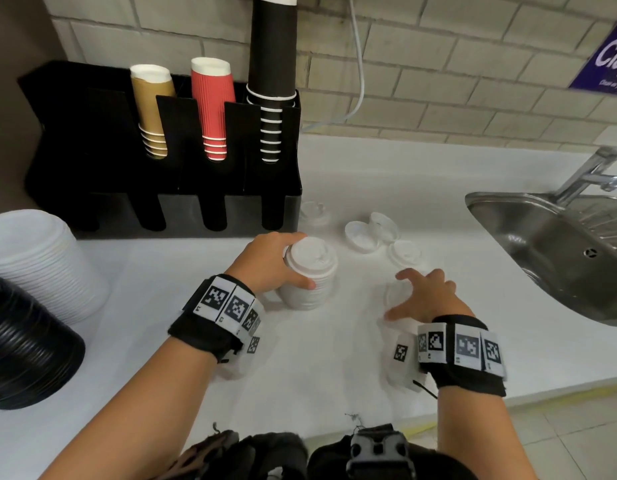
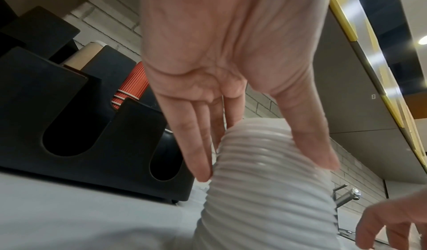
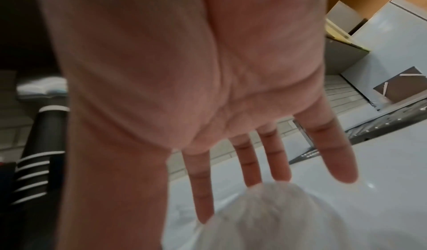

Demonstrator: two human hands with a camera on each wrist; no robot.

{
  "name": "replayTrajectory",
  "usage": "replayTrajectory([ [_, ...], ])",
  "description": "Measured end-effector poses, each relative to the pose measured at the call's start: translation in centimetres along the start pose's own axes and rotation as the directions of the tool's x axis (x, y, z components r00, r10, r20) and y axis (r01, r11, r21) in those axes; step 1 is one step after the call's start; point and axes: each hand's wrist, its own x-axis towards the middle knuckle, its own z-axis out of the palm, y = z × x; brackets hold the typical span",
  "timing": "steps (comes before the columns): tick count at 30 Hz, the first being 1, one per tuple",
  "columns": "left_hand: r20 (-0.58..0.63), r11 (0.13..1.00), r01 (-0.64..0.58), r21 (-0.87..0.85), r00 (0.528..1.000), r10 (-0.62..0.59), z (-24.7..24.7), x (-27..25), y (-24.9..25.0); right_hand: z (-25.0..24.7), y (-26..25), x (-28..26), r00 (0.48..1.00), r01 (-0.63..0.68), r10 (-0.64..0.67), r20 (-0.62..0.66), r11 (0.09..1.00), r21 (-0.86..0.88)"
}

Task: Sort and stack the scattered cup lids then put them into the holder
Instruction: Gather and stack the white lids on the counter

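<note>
On the counter, left hand (image 1: 270, 263) grips the light, ribbed lid stack (image 1: 309, 275) by its sides, likely to topple; right hand (image 1: 426, 296) hovers spread above a loose lid (image 1: 397, 294).

- The black holder (image 1: 168, 206) is standing at the back left, its front slots (image 1: 214, 216) lying open toward the counter (image 1: 300, 358).
- Loose lids (image 1: 366, 233) are sitting between holder and sink (image 1: 529, 216).
- Large lid stacks (image 1: 33, 258) are crowding the left edge.
</note>
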Motion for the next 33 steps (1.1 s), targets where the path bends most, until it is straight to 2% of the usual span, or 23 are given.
replayTrajectory([
  [7, -0.010, 1.000, 0.003, -0.025, 1.000, -0.003, 0.0, 0.1, -0.3, 1.0, 0.5, 0.5, 0.998, 0.016, -0.014, -0.069, 1.000, 0.020],
  [10, -0.023, 0.999, -0.008, -0.045, 1.000, 0.007, 0.1, 0.1, -0.5, 0.0, 0.2, 0.1, 0.991, 0.108, -0.094, -0.096, 0.982, 0.157],
  [12, -0.037, 0.999, -0.020, -0.049, 0.999, 0.018, 0.1, 0.1, -0.6, -0.9, -0.5, -0.5, 0.965, 0.259, -0.219, -0.146, 0.887, 0.382],
  [14, -0.052, 0.999, -0.031, -0.037, 0.998, 0.029, 0.2, 0.3, -0.7, -1.4, -1.8, -1.1, 0.919, 0.390, -0.334, -0.209, 0.700, 0.598],
  [16, -0.065, 0.998, -0.050, -0.024, 0.997, 0.048, 0.3, 0.4, -0.7, -1.2, -3.4, -1.4, 0.882, 0.453, -0.400, -0.249, 0.578, 0.678],
  [19, -0.081, 0.997, -0.073, -0.008, 0.994, 0.072, 0.5, 0.4, -0.9, 0.1, -5.7, -1.2, 0.847, 0.522, -0.421, -0.325, 0.541, 0.659],
  [26, -0.100, 0.997, -0.068, 0.024, 0.992, 0.071, 0.8, 0.2, -0.9, 2.1, -7.7, -0.5, 0.771, 0.637, -0.453, -0.448, 0.570, 0.519],
  [29, -0.090, 1.000, -0.024, 0.012, 0.996, 0.025, 0.8, 0.3, -0.8, 2.0, -8.3, -0.6, 0.738, 0.674, -0.495, -0.459, 0.584, 0.453],
  [33, -0.083, 1.000, -0.011, 0.003, 0.996, 0.011, 0.8, 0.3, -0.7, 1.9, -9.2, -0.9, 0.732, 0.676, -0.528, -0.430, 0.640, 0.365],
])
